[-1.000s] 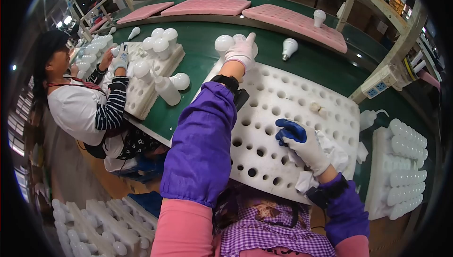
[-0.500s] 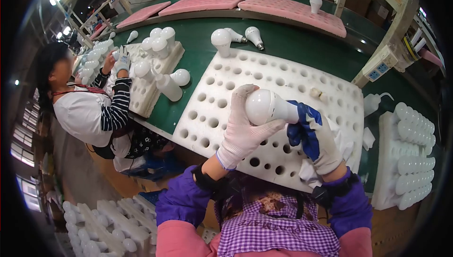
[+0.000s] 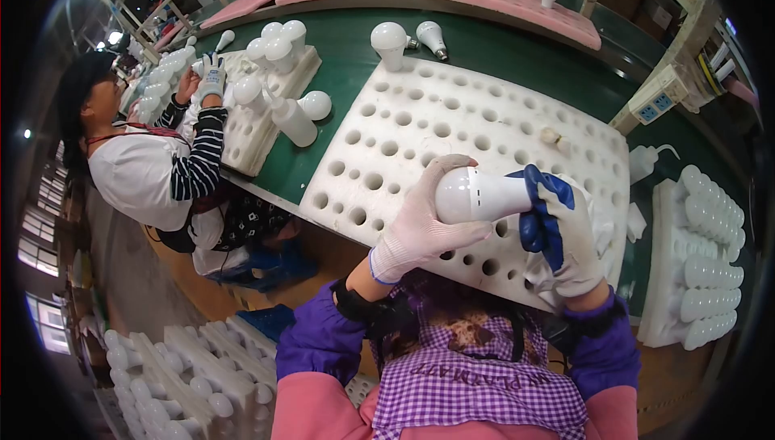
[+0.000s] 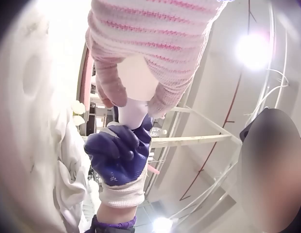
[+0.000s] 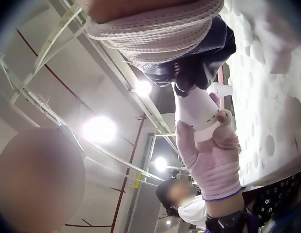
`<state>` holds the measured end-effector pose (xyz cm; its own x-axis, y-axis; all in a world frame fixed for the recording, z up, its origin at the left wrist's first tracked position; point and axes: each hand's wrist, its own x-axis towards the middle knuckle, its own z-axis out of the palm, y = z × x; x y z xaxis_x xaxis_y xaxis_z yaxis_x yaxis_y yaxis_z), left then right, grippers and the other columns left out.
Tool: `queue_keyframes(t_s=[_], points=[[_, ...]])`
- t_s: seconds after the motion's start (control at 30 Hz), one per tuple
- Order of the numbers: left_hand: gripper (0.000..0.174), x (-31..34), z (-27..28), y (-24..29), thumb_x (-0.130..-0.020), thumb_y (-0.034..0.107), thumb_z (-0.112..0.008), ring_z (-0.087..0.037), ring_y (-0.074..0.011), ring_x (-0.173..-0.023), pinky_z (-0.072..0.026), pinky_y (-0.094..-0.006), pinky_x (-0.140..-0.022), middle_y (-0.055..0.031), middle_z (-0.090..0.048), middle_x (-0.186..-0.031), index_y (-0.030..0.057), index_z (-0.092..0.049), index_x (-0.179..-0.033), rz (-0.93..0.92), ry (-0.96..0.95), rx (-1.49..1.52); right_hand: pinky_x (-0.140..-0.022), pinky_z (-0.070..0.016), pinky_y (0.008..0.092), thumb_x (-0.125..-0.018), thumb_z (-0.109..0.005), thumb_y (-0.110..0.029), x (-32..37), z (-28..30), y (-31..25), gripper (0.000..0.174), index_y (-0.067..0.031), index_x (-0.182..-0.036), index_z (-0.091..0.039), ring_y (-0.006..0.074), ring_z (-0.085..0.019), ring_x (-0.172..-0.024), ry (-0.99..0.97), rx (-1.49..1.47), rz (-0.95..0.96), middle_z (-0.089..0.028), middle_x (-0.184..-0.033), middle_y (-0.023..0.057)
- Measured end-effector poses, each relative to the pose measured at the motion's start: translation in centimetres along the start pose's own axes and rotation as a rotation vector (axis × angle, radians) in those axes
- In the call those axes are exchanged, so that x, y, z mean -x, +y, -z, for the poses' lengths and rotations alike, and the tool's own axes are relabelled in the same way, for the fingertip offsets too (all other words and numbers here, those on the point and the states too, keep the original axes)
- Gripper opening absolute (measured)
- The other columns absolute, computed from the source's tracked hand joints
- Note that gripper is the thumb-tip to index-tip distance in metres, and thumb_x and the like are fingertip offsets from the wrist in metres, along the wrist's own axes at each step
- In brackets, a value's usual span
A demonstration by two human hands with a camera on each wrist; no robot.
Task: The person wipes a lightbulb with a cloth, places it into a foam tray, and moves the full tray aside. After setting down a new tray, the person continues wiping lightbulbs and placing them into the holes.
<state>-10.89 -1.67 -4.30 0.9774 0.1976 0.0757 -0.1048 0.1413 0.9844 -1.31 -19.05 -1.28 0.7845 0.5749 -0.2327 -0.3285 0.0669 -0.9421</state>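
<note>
A white LED bulb [image 3: 475, 196] lies sideways between the two hands, above a white foam board [image 3: 355, 190] with rows of holes. The left hand [image 3: 421, 226], in a pale glove, curls fingers and thumb round the bulb's round end. The right hand [image 3: 565, 234], in a white glove with blue coated fingers, grips the narrow base end, which its fingers hide. In the left wrist view the blue fingers [image 4: 123, 145] wrap the bulb's lower end. In the right wrist view the left hand [image 5: 213, 158] holds the dome.
One bulb [image 3: 390, 43] stands at the board's back left corner; two more lie behind it. A crumpled white cloth [image 3: 599, 222] rests on the board's right side. Bulb-filled foam [image 3: 668, 278] stands at the right, pink foam pads [image 3: 508, 6] at the back. Another person [image 3: 133, 173] works at left.
The left hand first was at the bulbs by the back edge, then came back to the right hand with a bulb. Since half a second ago, both hands and the bulb have shifted slightly right.
</note>
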Motion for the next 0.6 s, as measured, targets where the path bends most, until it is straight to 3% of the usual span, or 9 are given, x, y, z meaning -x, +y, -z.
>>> queue_keyframes(t_s=[0.07, 0.17, 0.3, 0.37, 0.4, 0.43, 0.5, 0.53, 0.6], points=[[0.074, 0.3, -0.2, 0.7, -0.067, 0.016, -0.08, -0.061, -0.013, -0.077, -0.0523, -0.0248, -0.064, -0.0108, -0.055, -0.104, 0.003, -0.038, -0.127, 0.137, -0.003, 0.116, -0.04, -0.0368, 0.0199, -0.09, -0.059, -0.026, 0.2, -0.2, -0.2, 0.029, 0.0018, -0.098, -0.064, 0.0079, -0.052, -0.046, -0.029, 0.041, 0.04, -0.057, -0.062, 0.0034], [0.069, 0.6, 0.0, 0.6, -0.071, 0.016, -0.077, -0.06, -0.0112, -0.065, -0.0487, -0.0218, -0.052, -0.0109, -0.058, -0.097, 0.0031, -0.038, -0.126, 0.171, -0.018, 0.206, -0.041, -0.0372, 0.0181, -0.09, -0.06, -0.021, 0.4, -0.3, -0.2, 0.027, 0.0018, -0.105, -0.063, 0.0056, -0.051, -0.048, -0.036, 0.131, 0.065, -0.06, -0.066, 0.0046], [0.064, 1.0, 0.1, -0.1, -0.074, 0.019, -0.073, -0.058, -0.0125, -0.06, -0.0458, -0.0212, -0.049, -0.0121, -0.058, -0.093, 0.0034, -0.038, -0.126, 0.182, -0.035, 0.37, -0.051, -0.0431, 0.0183, -0.087, -0.062, -0.016, 0.8, -0.1, -0.3, 0.03, 0.002, -0.111, -0.061, 0.0073, -0.056, -0.059, -0.12, 0.175, 0.083, -0.065, -0.08, 0.0058], [0.062, 1.0, 0.5, -1.3, -0.076, 0.023, -0.071, -0.056, -0.013, -0.058, -0.0429, -0.0206, -0.045, -0.012, -0.058, -0.091, 0.0038, -0.039, -0.125, 0.225, -0.076, 0.572, -0.067, -0.0483, 0.0218, -0.083, -0.068, -0.016, 0.7, -0.3, 0.3, 0.036, 0.0024, -0.113, -0.06, 0.0116, -0.06, -0.075, -0.156, 0.303, 0.469, -0.067, -0.096, 0.0071], [0.062, 1.0, 0.6, -1.3, -0.076, 0.023, -0.071, -0.056, -0.013, -0.058, -0.0429, -0.0206, -0.045, -0.012, -0.058, -0.091, 0.0038, -0.039, -0.125, 0.226, -0.08, 0.575, -0.08, -0.0485, 0.0263, -0.08, -0.073, -0.02, 0.6, 0.3, -0.1, 0.045, 0.0035, -0.114, -0.058, 0.0139, -0.061, -0.09, -0.212, 0.421, 0.524, -0.066, -0.106, 0.009], [0.063, 1.0, 0.8, -1.3, -0.075, 0.024, -0.071, -0.055, -0.0131, -0.057, -0.0425, -0.0205, -0.045, -0.0117, -0.058, -0.091, 0.0041, -0.039, -0.125, 0.328, -0.107, 0.661, -0.08, -0.0485, 0.0263, -0.08, -0.073, -0.02, 0.5, 0.7, -0.4, 0.045, 0.0035, -0.114, -0.058, 0.0139, -0.061, -0.09, -0.208, 0.425, 0.524, -0.066, -0.106, 0.009], [0.063, 0.9, 0.9, -1.3, -0.075, 0.026, -0.072, -0.054, -0.0133, -0.057, -0.0421, -0.0204, -0.045, -0.0113, -0.057, -0.091, 0.0043, -0.039, -0.124, 0.429, -0.139, 0.749, -0.082, -0.0485, 0.0266, -0.078, -0.075, -0.024, 0.3, 1.3, -0.8, 0.048, 0.0033, -0.115, -0.058, 0.0132, -0.06, -0.093, -0.252, 0.881, 0.787, -0.066, -0.105, 0.0111], [0.063, 0.9, 1.0, -1.3, -0.074, 0.027, -0.072, -0.053, -0.0128, -0.057, -0.0419, -0.0203, -0.045, -0.0107, -0.057, -0.092, 0.0046, -0.039, -0.124, 0.441, -0.161, 0.742, -0.082, -0.0485, 0.0266, -0.078, -0.075, -0.024, 0.5, 1.2, -0.7, 0.048, 0.0033, -0.115, -0.058, 0.0132, -0.06, -0.093, -0.247, 0.883, 0.787, -0.066, -0.105, 0.0111], [0.063, 0.9, 0.6, -1.4, -0.074, 0.027, -0.072, -0.053, -0.0124, -0.057, -0.0417, -0.0202, -0.045, -0.0101, -0.057, -0.093, 0.0049, -0.039, -0.123, 0.45, -0.184, 0.734, -0.07, -0.048, 0.0228, -0.081, -0.072, -0.025, 1.2, 0.1, -0.3, 0.043, 0.0014, -0.113, -0.06, 0.0135, -0.062, -0.08, -0.172, 0.513, 0.516, -0.066, -0.097, 0.0095]])
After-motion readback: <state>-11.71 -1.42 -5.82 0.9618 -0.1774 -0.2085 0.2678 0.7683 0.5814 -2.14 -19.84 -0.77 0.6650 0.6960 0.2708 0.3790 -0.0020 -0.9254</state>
